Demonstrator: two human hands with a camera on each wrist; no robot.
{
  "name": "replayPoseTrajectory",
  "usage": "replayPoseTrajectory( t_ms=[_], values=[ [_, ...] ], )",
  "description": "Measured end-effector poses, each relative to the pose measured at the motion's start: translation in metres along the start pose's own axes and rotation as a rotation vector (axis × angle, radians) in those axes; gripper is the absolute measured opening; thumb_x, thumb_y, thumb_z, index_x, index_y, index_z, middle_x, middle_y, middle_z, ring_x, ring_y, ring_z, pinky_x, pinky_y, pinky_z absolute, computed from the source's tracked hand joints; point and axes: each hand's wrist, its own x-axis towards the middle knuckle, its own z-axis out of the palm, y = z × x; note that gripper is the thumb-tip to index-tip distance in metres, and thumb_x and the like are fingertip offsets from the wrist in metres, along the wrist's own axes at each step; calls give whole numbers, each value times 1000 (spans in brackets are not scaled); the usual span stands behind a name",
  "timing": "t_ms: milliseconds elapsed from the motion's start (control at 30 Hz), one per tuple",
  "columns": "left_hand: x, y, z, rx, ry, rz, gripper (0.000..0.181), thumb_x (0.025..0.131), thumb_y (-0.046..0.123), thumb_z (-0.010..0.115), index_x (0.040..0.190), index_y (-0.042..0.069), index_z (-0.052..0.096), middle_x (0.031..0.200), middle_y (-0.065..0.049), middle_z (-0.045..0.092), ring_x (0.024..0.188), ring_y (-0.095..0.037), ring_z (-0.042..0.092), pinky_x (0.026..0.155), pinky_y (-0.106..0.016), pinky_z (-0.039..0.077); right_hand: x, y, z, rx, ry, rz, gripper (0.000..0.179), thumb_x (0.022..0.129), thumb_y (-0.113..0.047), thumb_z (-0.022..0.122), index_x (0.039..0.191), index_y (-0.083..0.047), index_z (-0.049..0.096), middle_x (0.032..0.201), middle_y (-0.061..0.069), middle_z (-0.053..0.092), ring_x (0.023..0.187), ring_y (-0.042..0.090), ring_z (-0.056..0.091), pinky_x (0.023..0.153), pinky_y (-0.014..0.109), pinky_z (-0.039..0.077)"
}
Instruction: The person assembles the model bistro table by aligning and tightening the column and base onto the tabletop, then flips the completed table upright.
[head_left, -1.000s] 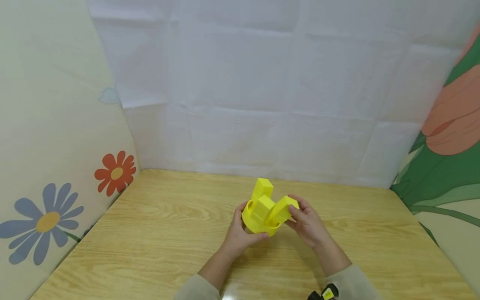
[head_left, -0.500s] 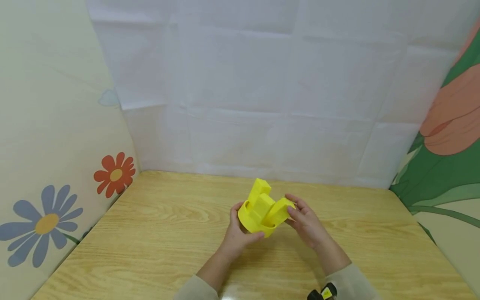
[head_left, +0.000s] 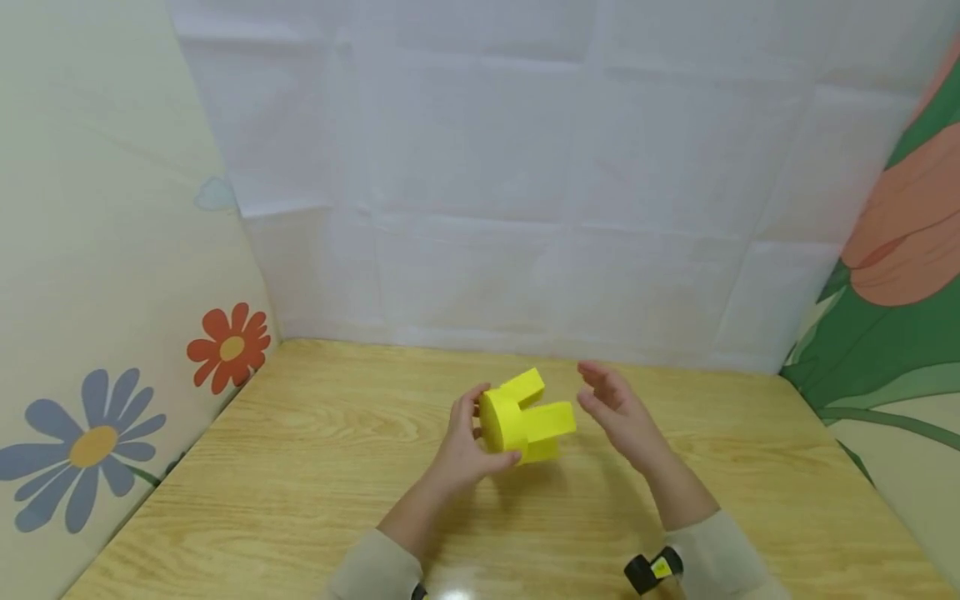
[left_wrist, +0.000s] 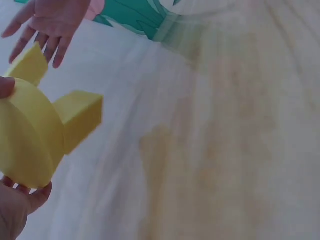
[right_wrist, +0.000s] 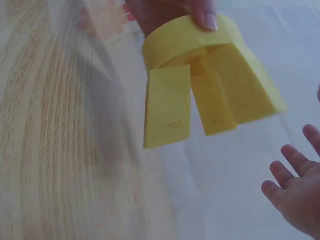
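Observation:
My left hand (head_left: pixel 459 454) holds a yellow round, shallow cup-like piece (head_left: pixel 501 423) by its rim, thumb at the near side and fingers at the far side. The piece is tipped sideways above the table, its flat base toward the left. Three yellow rectangular blocks stick out of its open side toward the right; one is the middle block (head_left: pixel 551 421). In the right wrist view, small marks show on the end of a block (right_wrist: pixel 169 112). My right hand (head_left: pixel 628 421) is apart from the piece, fingers spread, palm toward the blocks, holding nothing.
The wood-grain table (head_left: pixel 337 492) lies under both hands. A white cloth (head_left: pixel 480 183) hangs behind it. Flower-printed panels (head_left: pixel 112 275) stand at the left and right sides. A black device (head_left: pixel 652 570) sits at the right wrist.
The left hand has turned the yellow piece so its blocks swing from pointing up to pointing right. My right hand has let go of the right block and drawn back a little.

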Motion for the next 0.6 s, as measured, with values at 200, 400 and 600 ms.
replayPoseTrajectory(
  t_ms=[200, 400, 600],
  values=[
    [9, 20, -4, 251, -27, 87, 102, 62, 23, 85, 149, 13, 34, 148, -16, 34, 128, -34, 41, 103, -57, 41, 1, -10, 11, -199, -96, -10, 54, 98, -30, 59, 145, -11, 43, 152, 19, 40, 136, 47, 38, 108, 63, 36],
    [16, 35, -3, 413, -159, 120, 101, 62, 27, 82, 150, 13, 36, 147, -16, 35, 128, -33, 38, 95, -52, 47, 4, -9, 20, -251, -161, -17, 62, 96, -36, 62, 150, -16, 37, 150, 15, 43, 127, 37, 49, 101, 53, 46],
    [19, 38, 2, 517, -233, 196, 99, 62, 28, 79, 148, 4, 37, 146, -19, 40, 135, -38, 34, 106, -56, 40, 4, 0, 25, -176, -181, 21, 61, 97, -30, 61, 150, -15, 36, 151, 16, 41, 113, 29, 56, 84, 34, 55]
  ],
)
